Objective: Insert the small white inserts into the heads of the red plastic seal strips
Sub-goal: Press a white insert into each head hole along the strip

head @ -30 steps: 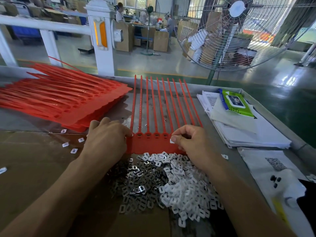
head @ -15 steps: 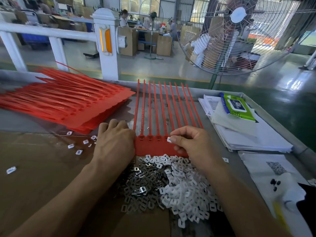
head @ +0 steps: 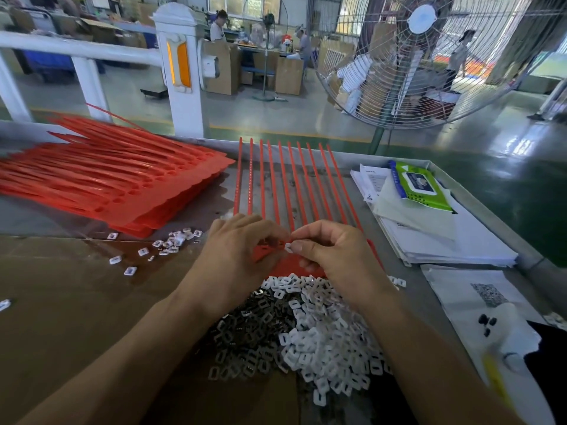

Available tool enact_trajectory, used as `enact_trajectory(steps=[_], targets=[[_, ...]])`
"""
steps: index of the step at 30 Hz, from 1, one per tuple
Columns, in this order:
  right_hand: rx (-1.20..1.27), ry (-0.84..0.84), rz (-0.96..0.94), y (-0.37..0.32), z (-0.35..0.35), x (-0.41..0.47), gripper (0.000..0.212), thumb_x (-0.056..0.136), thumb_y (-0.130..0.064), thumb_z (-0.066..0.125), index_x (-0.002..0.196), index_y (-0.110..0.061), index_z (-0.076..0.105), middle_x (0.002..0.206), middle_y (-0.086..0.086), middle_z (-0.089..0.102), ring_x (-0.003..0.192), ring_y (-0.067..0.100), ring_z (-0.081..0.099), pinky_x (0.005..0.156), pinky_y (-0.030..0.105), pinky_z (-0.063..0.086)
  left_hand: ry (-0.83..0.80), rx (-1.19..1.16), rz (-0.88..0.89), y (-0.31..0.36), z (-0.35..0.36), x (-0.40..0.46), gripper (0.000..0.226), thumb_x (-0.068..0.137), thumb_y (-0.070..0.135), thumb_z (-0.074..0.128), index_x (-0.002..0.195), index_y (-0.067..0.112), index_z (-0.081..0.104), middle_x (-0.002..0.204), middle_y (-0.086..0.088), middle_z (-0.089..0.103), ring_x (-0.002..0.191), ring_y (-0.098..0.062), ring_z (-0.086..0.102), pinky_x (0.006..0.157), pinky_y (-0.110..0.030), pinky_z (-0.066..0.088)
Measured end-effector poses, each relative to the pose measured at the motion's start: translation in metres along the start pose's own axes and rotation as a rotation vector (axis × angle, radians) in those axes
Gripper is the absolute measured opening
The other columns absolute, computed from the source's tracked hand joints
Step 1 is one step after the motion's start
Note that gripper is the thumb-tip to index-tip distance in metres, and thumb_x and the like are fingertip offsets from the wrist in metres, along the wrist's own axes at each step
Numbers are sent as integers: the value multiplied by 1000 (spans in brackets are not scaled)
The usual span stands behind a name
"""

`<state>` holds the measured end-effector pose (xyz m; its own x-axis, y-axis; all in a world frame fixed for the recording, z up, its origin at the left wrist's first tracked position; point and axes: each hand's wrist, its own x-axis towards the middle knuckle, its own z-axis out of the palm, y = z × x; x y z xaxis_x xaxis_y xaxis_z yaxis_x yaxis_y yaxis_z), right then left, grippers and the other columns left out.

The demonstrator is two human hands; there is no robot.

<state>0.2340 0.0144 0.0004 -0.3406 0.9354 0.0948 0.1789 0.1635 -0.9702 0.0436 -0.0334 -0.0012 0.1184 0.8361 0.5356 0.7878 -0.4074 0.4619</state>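
Pinching white insert (head: 288, 247), right hand (head: 334, 253) fingers; left hand (head: 236, 253) fingers curled on red strip heads (head: 264, 251), hiding contact.

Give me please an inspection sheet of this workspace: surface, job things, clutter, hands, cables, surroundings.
Surface: grey table, brown cardboard on its near left part.
Job's things: red strip set lies flat with heads toward the person; insert pile just below it; red strip stack at left.
Clutter: loose inserts, papers, green wipes pack.
Hands: right hand pinches white insert over the heads; left hand rests curled on the heads.
Cables: nothing seen.
Surroundings: large fan, white railing, people at far benches.
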Motion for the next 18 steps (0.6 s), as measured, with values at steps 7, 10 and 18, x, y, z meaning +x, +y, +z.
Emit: enact_trajectory(steps=[7, 10, 18], targets=[[42, -15, 4, 1, 0, 1, 13, 91, -12, 77, 92, -25, 78, 82, 4, 77, 69, 13, 70, 67, 21, 56, 18, 33, 52, -2, 2, 0, 16, 87, 47, 59, 96, 36, 67, 88, 20, 60, 87, -3, 51, 86, -37, 38], [65, 6, 0, 3, 1, 2, 12, 91, -13, 76, 92, -24, 78, 83, 5, 78, 70, 17, 73, 64, 23, 56, 47, 52, 34, -6, 3, 1, 14, 86, 47, 59, 94, 37, 65, 87, 20, 60, 88, -3, 53, 85, -35, 37], [46, 132, -19, 6, -3, 4, 13, 99, -13, 68, 101, -23, 75, 86, 3, 80, 61, 18, 70, 52, 24, 52, 36, 206, -243, -43, -5, 4, 7, 88, 42, 70, 93, 38, 67, 98, 19, 61, 103, -9, 48, 85, -31, 21]])
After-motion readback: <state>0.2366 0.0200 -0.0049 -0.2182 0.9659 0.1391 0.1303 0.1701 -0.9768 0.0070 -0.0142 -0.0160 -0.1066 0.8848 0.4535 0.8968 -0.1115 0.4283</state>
